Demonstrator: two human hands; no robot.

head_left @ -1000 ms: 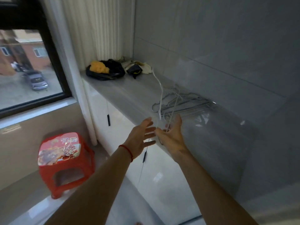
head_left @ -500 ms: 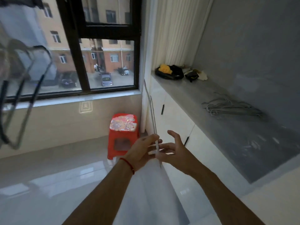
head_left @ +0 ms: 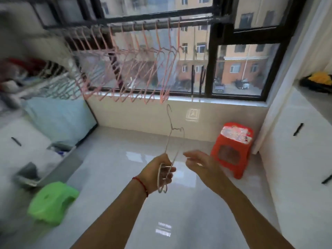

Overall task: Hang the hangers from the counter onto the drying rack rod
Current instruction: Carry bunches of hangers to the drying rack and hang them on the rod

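Note:
My left hand point(head_left: 159, 172) grips a thin white wire hanger point(head_left: 169, 135) by its lower part, and the hook points up at about mid-frame. Just to its right, my right hand point(head_left: 200, 163) is spread with straight fingers and holds nothing. The drying rack rod point(head_left: 188, 23) runs across the top in front of the window. Several pink hangers point(head_left: 136, 72) hang from it in a row, ending a little left of the window's black post. The counter point(head_left: 316, 97) shows only at the far right edge.
A red plastic stool point(head_left: 233, 148) stands on the floor right of my hands. A green stool point(head_left: 52, 202) sits at lower left. White cabinets point(head_left: 301, 159) line the right side. A dark and yellow bundle point(head_left: 318, 80) lies on the counter. Boxes and clutter point(head_left: 36, 141) fill the left.
My view has swung from the counter to the window and rod. My left hand now holds the hanger alone, and my right hand has come off it and spread.

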